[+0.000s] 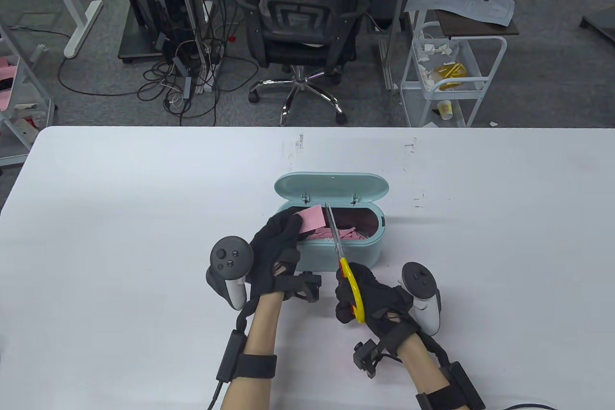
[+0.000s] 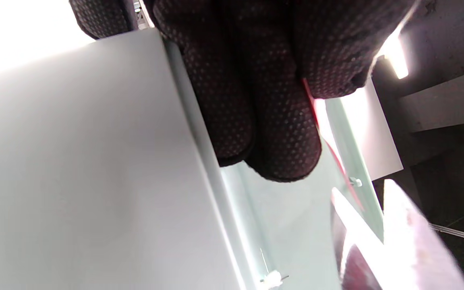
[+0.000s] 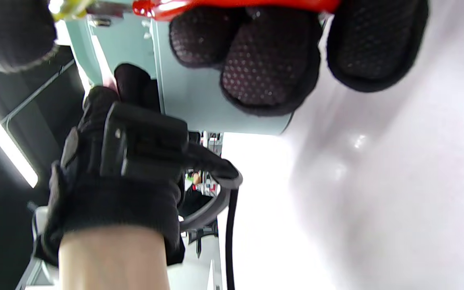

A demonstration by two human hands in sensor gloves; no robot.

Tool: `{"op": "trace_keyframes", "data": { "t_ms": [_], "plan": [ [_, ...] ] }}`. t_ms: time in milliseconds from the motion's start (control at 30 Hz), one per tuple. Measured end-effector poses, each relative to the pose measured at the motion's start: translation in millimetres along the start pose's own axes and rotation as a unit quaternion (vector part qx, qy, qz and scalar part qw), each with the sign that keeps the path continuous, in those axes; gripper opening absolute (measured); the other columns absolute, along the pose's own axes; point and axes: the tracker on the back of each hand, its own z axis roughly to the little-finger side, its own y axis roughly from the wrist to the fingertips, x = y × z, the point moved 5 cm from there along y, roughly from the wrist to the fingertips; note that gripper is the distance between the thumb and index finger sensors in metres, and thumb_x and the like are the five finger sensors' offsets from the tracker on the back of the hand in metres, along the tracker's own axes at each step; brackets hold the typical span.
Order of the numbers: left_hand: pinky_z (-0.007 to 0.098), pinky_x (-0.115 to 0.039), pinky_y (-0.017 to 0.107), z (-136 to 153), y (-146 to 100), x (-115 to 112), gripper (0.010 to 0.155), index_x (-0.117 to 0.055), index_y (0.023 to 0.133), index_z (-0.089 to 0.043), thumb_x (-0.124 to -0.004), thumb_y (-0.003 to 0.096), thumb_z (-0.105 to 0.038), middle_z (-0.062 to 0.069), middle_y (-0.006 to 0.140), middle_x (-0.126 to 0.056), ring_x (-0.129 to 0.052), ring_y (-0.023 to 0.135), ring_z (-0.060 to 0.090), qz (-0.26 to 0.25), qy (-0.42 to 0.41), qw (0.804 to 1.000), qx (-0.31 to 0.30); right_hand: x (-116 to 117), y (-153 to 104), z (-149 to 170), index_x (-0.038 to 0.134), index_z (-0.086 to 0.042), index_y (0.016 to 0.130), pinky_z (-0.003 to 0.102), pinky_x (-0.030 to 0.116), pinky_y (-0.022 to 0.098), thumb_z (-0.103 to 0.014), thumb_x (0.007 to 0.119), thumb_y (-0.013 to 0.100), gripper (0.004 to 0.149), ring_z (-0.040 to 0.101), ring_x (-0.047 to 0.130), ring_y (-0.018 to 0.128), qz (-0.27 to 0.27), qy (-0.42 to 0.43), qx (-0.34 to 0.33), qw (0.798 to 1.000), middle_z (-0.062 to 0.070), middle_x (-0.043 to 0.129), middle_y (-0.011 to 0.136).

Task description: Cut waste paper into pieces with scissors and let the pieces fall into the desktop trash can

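1. While I watch from the table view, the wide white desk (image 1: 120, 217) carries everything I am working with, and a black mesh office chair (image 1: 300, 20) stands on the grey floor beyond its far edge.
2. At the middle of the desk sits the pale teal oval desktop trash can (image 1: 358, 251), its hinged lid (image 1: 331, 186) tipped up and back; pink paper scraps (image 1: 353, 234) lie inside it.
3. My left hand (image 1: 278, 249) reaches over the left end of the can, its gloved fingers clenched on a pink sheet of waste paper (image 1: 312, 218), which hangs over the open mouth of the can, touching the scissor blades. On the left wrist view I see those fingers (image 2: 280, 133) pinching the thin pink edge just beside the can's rim.
4. My right hand (image 1: 372, 297) rests near the front right of the can, fingers curled through the handles of the yellow-and-red-handled steel scissors (image 1: 343, 266).
5. I see the blades point away from me, over the can's front wall and into its opening, tips at the right edge of the pink sheet. I cannot tell how far apart the blades stand.
6. On the right wrist view I see the red handle (image 3: 236, 4) crossing above the gloved fingertips (image 3: 270, 72), with the can's teal wall behind.
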Motion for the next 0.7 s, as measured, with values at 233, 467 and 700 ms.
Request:
{"op": "trace_keyframes", "data": {
  "t_ms": [233,467,700],
  "plan": [
    [0.060,-0.060,0.073,0.2,-1.1,0.5,0.038,-0.096,0.075,-0.024,-0.086,0.0469,-0.046,-0.010,0.053,-0.116,-0.114,0.050,0.012,-0.008,-0.001,1.000,0.001,12.9,1.6,-0.5,0.032,-0.018,0.098,0.060,0.074,0.052,-0.073,0.068,0.040,0.088,0.026,0.090,0.058,-0.017,-0.043,0.006,0.999,0.001,0.070,0.083],
    [0.060,-0.060,0.073,0.3,-1.9,0.5,0.038,-0.097,0.075,-0.024,-0.087,0.0461,-0.047,-0.010,0.053,-0.116,-0.114,0.050,0.011,-0.012,0.000,1.000,0.002,12.6,7.7,-7.0,0.039,-0.016,0.097,0.059,0.078,0.048,-0.072,0.070,0.038,0.087,0.024,0.094,0.051,0.013,-0.034,0.002,0.999,0.000,0.076,0.077],
    [0.060,-0.061,0.073,0.7,-2.9,0.7,0.038,-0.097,0.074,-0.026,-0.088,0.0448,-0.048,-0.011,0.052,-0.117,-0.114,0.050,0.010,-0.015,0.000,1.000,0.002,11.5,10.7,-5.8,0.041,-0.014,0.095,0.058,0.079,0.046,-0.068,0.068,0.040,0.082,0.023,0.095,0.047,0.017,-0.016,0.009,1.000,0.000,0.078,0.074]
  ]
}}
